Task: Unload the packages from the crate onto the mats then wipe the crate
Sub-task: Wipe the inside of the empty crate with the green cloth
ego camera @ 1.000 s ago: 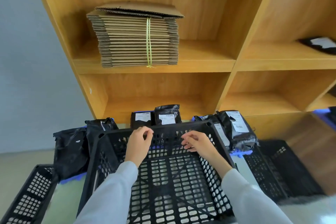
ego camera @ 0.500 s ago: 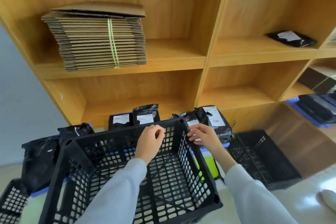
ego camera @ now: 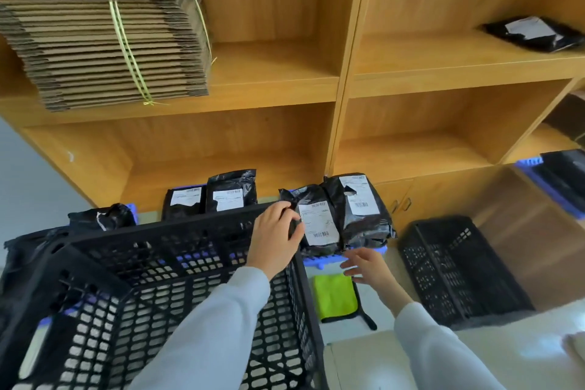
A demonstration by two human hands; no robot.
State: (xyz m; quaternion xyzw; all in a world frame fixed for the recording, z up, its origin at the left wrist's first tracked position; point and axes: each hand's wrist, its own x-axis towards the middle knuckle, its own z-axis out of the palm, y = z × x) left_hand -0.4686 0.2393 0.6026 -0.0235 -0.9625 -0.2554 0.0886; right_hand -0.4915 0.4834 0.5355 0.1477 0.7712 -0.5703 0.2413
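Note:
A black lattice crate fills the lower left, tilted, with nothing inside it. My left hand grips its far right corner. My right hand hovers off the crate with fingers spread, just above a yellow-green cloth lying on the floor. Black packages with white labels stand on blue mats against the shelf base. More black bags sit at the left behind the crate.
A second black crate stands on the floor at the right. The wooden shelf unit holds a tied stack of flat cardboard and one black package. Another blue mat with dark items lies at the far right.
My right hand let go of the crate's rim and dropped to the right, over the cloth. The view swung right, and the crate shifted left and tilted, my left hand still holding it.

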